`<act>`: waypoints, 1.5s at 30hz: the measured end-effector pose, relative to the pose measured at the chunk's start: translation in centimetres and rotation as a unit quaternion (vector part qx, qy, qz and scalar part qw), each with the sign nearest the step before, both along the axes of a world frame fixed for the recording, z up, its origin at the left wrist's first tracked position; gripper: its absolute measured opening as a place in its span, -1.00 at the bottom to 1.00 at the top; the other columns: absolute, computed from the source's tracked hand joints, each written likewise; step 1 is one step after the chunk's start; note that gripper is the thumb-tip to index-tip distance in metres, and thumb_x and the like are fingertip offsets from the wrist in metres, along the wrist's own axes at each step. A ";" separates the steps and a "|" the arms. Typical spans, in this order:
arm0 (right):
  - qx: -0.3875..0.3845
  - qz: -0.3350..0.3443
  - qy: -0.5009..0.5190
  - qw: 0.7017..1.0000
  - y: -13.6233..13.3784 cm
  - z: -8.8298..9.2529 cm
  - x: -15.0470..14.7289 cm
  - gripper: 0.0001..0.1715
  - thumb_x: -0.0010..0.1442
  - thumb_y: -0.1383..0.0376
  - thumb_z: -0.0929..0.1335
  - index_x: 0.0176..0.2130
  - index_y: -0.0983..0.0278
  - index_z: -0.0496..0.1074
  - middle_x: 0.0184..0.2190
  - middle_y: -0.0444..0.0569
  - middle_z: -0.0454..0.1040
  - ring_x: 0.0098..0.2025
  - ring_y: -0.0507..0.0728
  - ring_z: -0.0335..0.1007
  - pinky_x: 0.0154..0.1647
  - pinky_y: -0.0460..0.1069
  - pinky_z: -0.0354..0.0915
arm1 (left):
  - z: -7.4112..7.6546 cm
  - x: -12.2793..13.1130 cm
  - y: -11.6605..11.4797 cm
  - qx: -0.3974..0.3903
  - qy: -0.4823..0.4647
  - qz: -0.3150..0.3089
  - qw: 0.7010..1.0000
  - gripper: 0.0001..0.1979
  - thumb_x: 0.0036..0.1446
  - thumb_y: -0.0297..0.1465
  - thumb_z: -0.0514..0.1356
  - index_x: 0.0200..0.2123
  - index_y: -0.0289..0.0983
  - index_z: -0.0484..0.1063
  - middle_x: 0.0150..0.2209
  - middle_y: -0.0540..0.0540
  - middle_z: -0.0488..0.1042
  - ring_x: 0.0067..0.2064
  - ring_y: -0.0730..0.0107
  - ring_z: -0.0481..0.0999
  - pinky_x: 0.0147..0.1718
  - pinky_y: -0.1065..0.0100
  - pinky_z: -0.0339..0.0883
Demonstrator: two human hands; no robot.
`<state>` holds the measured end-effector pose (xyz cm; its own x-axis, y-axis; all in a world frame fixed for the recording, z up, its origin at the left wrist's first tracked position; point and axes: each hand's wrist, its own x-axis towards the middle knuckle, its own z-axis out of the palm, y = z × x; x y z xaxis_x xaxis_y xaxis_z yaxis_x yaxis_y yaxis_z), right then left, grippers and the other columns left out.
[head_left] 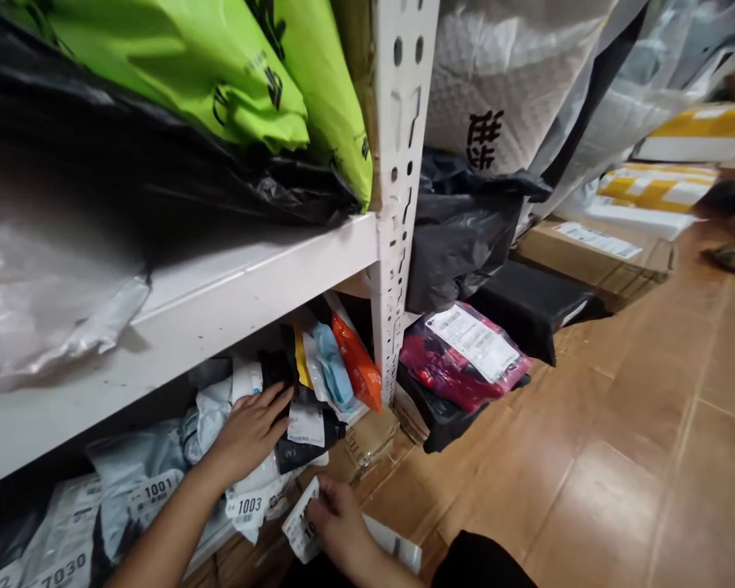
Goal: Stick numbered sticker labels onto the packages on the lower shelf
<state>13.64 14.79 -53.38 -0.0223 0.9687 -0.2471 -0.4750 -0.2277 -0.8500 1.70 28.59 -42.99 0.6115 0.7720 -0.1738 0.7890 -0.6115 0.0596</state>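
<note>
My left hand [251,433] reaches onto the lower shelf, its fingers stretched out and resting on a row of parcels. Under and beside the fingertips lies a black parcel [303,449] with a white label. A white parcel tagged 1003 [248,506] hangs over the shelf edge below that hand. Between the thumb and fingers of my right hand [340,523] is a white printed label [301,523], its number partly covered by the thumb. Whether the label is loose or stuck to something cannot be seen. A grey-white flat item [395,545] shows behind the right wrist.
An upright white post [398,180] and the upper shelf's edge [269,290] stand close above my hands. Orange [356,363] and light blue [332,367] packets stand beside the post. A pink parcel [465,355] lies right of it, near cardboard boxes [594,249] on the wooden floor [588,457].
</note>
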 end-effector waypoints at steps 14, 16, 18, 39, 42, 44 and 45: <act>0.060 -0.133 -0.066 0.987 2.8 3.1 1.7 -0.88 -0.17 0.36 0.25 -0.53 0.25 0.37 -0.05 0.05 0.37 -0.03 0.21 0.27 -0.02 0.05 0.16 | -1.0 1.1 0.2 0.099 0.082 -0.007 0.992 -0.35 0.18 -0.10 0.00 0.28 -0.22 0.00 0.16 -0.26 0.30 0.09 -0.04 0.34 0.05 0.06 0.13; 0.031 -0.132 -0.042 0.990 2.9 3.2 1.5 -0.92 -0.21 0.36 0.27 -0.57 0.24 0.36 0.00 0.05 0.37 0.05 0.24 0.24 0.07 0.07 0.11 | -0.7 1.2 0.0 0.093 0.093 -0.002 0.991 -0.32 0.16 -0.10 0.03 0.28 -0.24 -0.02 0.17 -0.27 0.29 0.11 -0.06 0.32 0.05 0.05 0.14; 0.017 -0.142 -0.027 0.989 2.9 3.3 1.4 -0.90 -0.23 0.34 0.27 -0.58 0.24 0.38 0.03 0.05 0.37 0.08 0.26 0.23 0.10 0.08 0.08 | -0.4 1.4 -0.2 0.086 0.098 0.001 0.991 -0.31 0.15 -0.11 0.06 0.28 -0.26 0.00 0.18 -0.28 0.28 0.13 -0.07 0.30 0.07 0.03 0.14; -0.064 -0.115 0.139 0.981 4.1 2.8 2.3 -0.51 -0.28 -0.04 0.47 -0.48 0.30 0.44 -0.68 -0.18 0.38 -0.65 -0.01 0.16 -0.55 -0.07 0.03 | -0.2 1.2 -0.3 0.067 0.042 -0.002 0.997 -0.44 0.20 -0.36 -0.02 0.27 -0.30 0.02 0.16 -0.20 0.31 0.09 0.03 0.31 0.06 0.05 0.18; -0.069 -0.111 0.143 0.981 4.1 2.7 2.2 -0.54 -0.25 -0.02 0.46 -0.48 0.30 0.43 -0.69 -0.19 0.37 -0.68 -0.03 0.11 -0.55 -0.08 0.03 | -0.1 1.2 -0.4 0.063 0.045 0.004 0.997 -0.44 0.20 -0.37 -0.03 0.26 -0.31 0.03 0.17 -0.20 0.29 0.10 0.02 0.30 0.08 0.04 0.16; -0.066 -0.108 0.148 0.981 4.0 2.7 2.1 -0.54 -0.23 -0.01 0.46 -0.48 0.30 0.43 -0.69 -0.19 0.37 -0.68 -0.04 0.10 -0.55 -0.08 0.05 | -0.1 1.2 -0.3 0.060 0.045 0.006 0.997 -0.44 0.19 -0.37 -0.02 0.26 -0.30 0.03 0.18 -0.19 0.28 0.12 0.03 0.29 0.09 0.04 0.16; -0.063 -0.107 0.150 0.981 4.0 2.7 2.1 -0.54 -0.23 -0.02 0.46 -0.48 0.31 0.43 -0.70 -0.19 0.36 -0.68 -0.03 0.10 -0.55 -0.08 0.05 | -0.1 1.1 -0.3 0.061 0.043 0.005 0.997 -0.44 0.19 -0.37 -0.02 0.27 -0.29 0.02 0.18 -0.19 0.29 0.11 0.03 0.29 0.08 0.04 0.16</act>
<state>15.76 18.80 -50.69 0.0873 0.9211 -0.3793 -0.7474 -0.1912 -0.6363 2.82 28.27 -43.12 0.5898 0.7970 -0.1299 0.7945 -0.6015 -0.0834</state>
